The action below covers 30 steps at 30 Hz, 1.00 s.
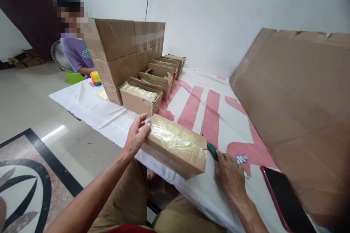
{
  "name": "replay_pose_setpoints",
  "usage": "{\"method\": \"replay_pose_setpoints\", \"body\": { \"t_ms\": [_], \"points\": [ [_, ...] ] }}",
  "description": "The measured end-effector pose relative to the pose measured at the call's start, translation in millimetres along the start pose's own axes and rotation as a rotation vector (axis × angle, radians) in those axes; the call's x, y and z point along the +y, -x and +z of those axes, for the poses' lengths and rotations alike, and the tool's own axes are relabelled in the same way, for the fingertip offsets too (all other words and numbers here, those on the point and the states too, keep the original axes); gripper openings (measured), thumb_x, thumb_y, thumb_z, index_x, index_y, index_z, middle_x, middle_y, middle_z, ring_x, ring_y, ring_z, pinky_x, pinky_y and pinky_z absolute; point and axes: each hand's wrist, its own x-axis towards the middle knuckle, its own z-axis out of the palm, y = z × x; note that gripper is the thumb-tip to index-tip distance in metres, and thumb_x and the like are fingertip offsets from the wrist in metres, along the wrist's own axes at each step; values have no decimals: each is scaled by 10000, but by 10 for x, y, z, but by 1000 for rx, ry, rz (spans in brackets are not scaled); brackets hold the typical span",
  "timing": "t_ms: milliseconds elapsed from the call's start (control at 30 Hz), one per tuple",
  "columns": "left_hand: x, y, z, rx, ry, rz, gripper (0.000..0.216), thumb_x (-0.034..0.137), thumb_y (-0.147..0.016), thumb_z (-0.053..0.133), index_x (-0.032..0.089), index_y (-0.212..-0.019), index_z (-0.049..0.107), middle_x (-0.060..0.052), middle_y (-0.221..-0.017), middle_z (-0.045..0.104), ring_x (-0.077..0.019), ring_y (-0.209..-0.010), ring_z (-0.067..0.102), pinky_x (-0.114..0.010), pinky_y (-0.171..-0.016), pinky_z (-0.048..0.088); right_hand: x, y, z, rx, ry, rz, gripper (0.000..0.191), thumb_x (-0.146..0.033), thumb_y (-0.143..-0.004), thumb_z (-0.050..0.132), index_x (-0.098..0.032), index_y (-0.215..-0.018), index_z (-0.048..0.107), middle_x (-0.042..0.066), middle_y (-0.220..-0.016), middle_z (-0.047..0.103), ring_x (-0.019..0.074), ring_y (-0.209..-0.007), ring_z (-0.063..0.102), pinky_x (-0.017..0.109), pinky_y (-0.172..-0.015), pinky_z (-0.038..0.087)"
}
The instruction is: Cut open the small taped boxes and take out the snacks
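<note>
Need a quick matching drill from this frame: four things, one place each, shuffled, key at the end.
Things
1. left hand
2. right hand
3. phone
4. large cardboard sheet

Places
A. leaning at the wall on the right
B. fingers on the left end of the taped box
C. flat on the cloth, near right
D. at the box's right end, holding a green-handled tool

Pairs: 1-B, 2-D, 3-C, 4-A
</note>
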Motion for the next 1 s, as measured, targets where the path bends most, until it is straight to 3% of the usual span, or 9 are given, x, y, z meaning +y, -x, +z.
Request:
{"method": "replay_pose_setpoints", "body": {
  "t_ms": [100,200,333,433,500,600,800,900,1000],
  "points": [
    [-141,-3,63,-23,19,60,455,433,-910,606,195,-1297,608,-125,-1343,664,-288,-1235,624,-449,-1078,480,110,-11,39,3,-204,28,397,-128,-958,369,-119,-1228,660,189,-1054,740,340,-955,691,452,-781,506],
    [-248,36,127,32,69,135,410,392,-948,559,200,-1308,589,-124,-1358,661,-274,-1284,606,-443,-1121,450,271,-29,-60,58,-504,140,435,-270,-953,342,-154,-1223,663,155,-1064,753,320,-981,703,429,-807,540],
    [-305,56,191,109,81,187,400,377,-995,484,209,-1351,549,-123,-1312,680,-256,-1256,625,-443,-1114,449,370,-136,-463,83,-750,346,417,-474,-895,426,-224,-1051,721,85,-917,761,287,-832,701,382,-713,551],
    [-310,46,214,142,82,200,384,368,-1001,467,209,-1340,551,-119,-1285,687,-247,-1234,633,-440,-1113,445,257,-242,-801,51,-948,363,432,-628,-853,544,-236,-886,725,44,-701,691,231,-646,633,317,-547,499],
    [-312,43,221,149,88,197,387,360,-996,470,210,-1344,547,-115,-1284,684,-244,-1236,631,-434,-1114,442,101,-298,-987,5,-1039,341,482,-689,-787,627,-228,-880,734,24,-618,648,209,-561,596,294,-462,456],
    [-319,43,228,153,102,187,392,323,-984,471,210,-1353,535,-111,-1295,679,-243,-1242,627,-431,-1112,442,-195,-364,-1221,-47,-1010,219,506,-676,-769,653,-213,-945,757,21,-629,673,195,-522,594,288,-438,451],
    [-332,52,246,160,147,177,350,248,-972,442,210,-1308,532,-111,-1297,684,-239,-1239,629,-440,-1116,438,-724,-537,-1520,102,-697,-272,334,-496,-955,538,-247,-1019,752,39,-918,790,219,-783,727,311,-673,532],
    [-332,55,256,168,154,185,342,236,-967,441,212,-1292,543,-110,-1293,686,-242,-1241,631,-440,-1116,443,-907,-645,-1530,156,-464,-464,317,-413,-1009,490,-232,-1054,746,44,-914,789,210,-760,725,295,-618,473],
    [-334,53,262,178,152,192,344,223,-954,454,214,-1284,550,-106,-1283,690,-240,-1229,640,-436,-1113,450,-1043,-724,-1506,199,-273,-536,305,-376,-1026,489,-207,-1026,743,45,-824,765,200,-682,690,292,-564,384]
  ]
}}
